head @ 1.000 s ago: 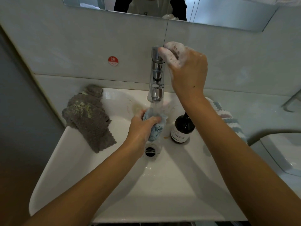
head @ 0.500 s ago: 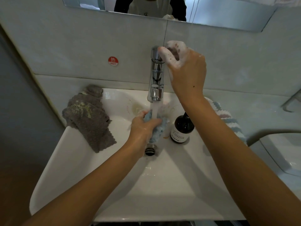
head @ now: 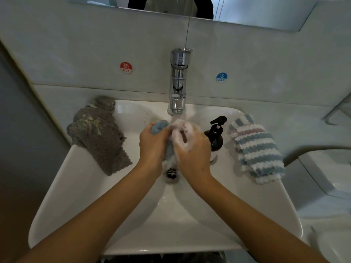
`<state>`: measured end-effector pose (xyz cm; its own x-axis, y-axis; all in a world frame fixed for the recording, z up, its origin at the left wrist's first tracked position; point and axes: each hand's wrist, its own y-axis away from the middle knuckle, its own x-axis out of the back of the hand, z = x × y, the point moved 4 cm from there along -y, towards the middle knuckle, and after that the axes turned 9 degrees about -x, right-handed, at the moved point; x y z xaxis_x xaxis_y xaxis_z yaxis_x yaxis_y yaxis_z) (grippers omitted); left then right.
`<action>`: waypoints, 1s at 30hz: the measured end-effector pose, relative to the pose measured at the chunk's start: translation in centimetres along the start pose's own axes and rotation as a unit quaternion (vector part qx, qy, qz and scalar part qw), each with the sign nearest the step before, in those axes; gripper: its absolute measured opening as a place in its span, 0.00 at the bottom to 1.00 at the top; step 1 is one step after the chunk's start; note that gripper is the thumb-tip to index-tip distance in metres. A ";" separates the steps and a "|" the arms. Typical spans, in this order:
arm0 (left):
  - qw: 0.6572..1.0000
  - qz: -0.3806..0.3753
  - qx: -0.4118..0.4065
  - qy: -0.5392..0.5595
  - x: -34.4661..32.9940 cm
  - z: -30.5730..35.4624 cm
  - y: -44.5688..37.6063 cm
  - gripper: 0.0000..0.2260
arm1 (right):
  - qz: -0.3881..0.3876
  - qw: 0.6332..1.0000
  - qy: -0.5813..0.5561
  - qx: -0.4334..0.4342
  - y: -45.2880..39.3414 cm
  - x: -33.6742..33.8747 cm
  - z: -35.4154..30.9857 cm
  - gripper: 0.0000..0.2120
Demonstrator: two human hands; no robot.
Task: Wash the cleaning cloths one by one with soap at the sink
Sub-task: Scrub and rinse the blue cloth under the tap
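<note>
Blue cloth: I see it gripped between both hands under the running tap.
Left hand: curled round it.
Right hand: soapy, clamped on it too.

Blue cloth bunched, wet, under running tap over sink. Grey cloth draped on left rim, stained. Striped cloth on right rim. Dark soap bottle upright.

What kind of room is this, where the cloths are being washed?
Most likely a bathroom. A white basin sits under a chrome tap with running water, a mirror hangs on the wall above it, and round hot and cold stickers flank the tap.
</note>
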<state>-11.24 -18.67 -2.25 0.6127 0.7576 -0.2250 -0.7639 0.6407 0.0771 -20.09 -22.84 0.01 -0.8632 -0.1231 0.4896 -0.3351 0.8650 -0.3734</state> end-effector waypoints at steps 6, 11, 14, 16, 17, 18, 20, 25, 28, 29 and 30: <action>0.999 0.031 -0.011 0.013 0.2 -0.3 -0.5 0.05 | -0.122 0.976 -0.109 -0.140 -0.6 -2.7 0.2 0.16; 0.999 0.022 -0.021 0.024 -0.5 -1.1 -0.8 0.06 | -0.167 0.930 -0.208 -0.252 0.6 -3.5 2.0 0.07; 0.998 0.029 -0.047 -0.036 -0.3 -1.3 -1.5 0.06 | -0.162 0.929 -0.186 -0.277 0.6 -4.7 2.1 0.19; 0.999 0.016 -0.025 -0.033 -0.5 -1.7 -1.8 0.10 | -0.149 0.906 -0.226 -0.326 0.4 -5.0 2.4 0.22; 0.999 0.015 -0.013 -0.045 -0.6 -1.8 -1.8 0.12 | -0.147 0.905 -0.238 -0.320 0.6 -4.8 2.5 0.18; 0.998 0.020 -0.017 -0.061 -0.7 -1.8 -1.6 0.14 | -0.158 0.908 -0.233 -0.310 0.7 -4.7 2.5 0.15; 0.994 0.033 -0.059 -0.090 -0.6 -2.0 -1.2 0.14 | -0.172 0.911 -0.213 -0.308 0.9 -4.3 3.0 0.17; 0.980 0.030 -0.084 -0.179 -0.3 -2.6 -1.3 0.15 | -0.150 0.928 -0.165 -0.297 0.2 -4.8 3.7 0.14; 0.976 0.009 -0.097 -0.193 -0.7 -2.0 -1.1 0.12 | -0.105 0.947 -0.133 -0.272 -0.4 -4.4 3.9 0.12; 0.972 0.002 -0.107 -0.208 -0.8 -2.0 -1.1 0.11 | -0.095 0.947 -0.133 -0.275 -0.7 -4.2 4.1 0.12; 0.968 -0.005 -0.119 -0.221 -0.9 -1.8 -0.9 0.10 | -0.085 0.946 -0.137 -0.282 -0.8 -3.9 4.2 0.12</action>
<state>-11.47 -20.13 -3.87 0.6067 0.7645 0.2176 -0.7505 0.6412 -0.1601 -18.06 -25.11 -4.89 -0.9061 -0.3381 0.2542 -0.2893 0.9338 0.2106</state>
